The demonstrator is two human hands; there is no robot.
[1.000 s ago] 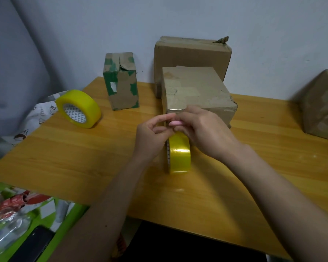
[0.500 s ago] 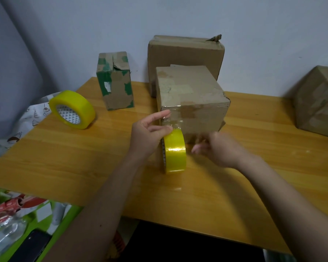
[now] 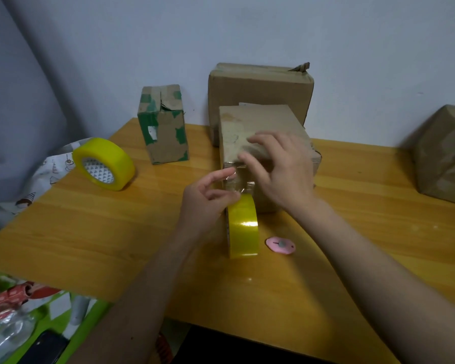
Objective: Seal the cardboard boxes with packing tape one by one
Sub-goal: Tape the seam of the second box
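We see a wooden table set against a pale wall. Near its middle stands a brown cardboard box, and an upright roll of yellow packing tape stands on edge right in front of it, with a clear strip of tape running up from the roll onto the box's front face.

The left hand is beside the roll's upper edge; its thumb and fingers are curled at the top of the roll, where the strip leaves it, with the index finger stretched toward the box. We cannot tell for certain how firmly it holds the tape. The right hand is spread, its straight fingers lying over the front upper edge of the box where the tape end sits.

A small pink cutter lies flat on the table just right of the roll, apart from both hands.

Behind the box stands a larger cardboard box against the wall. To the left stands a narrow green-and-brown box, and farther left a second yellow tape roll lies tilted near the table's edge. Another brown box sits at the far right.
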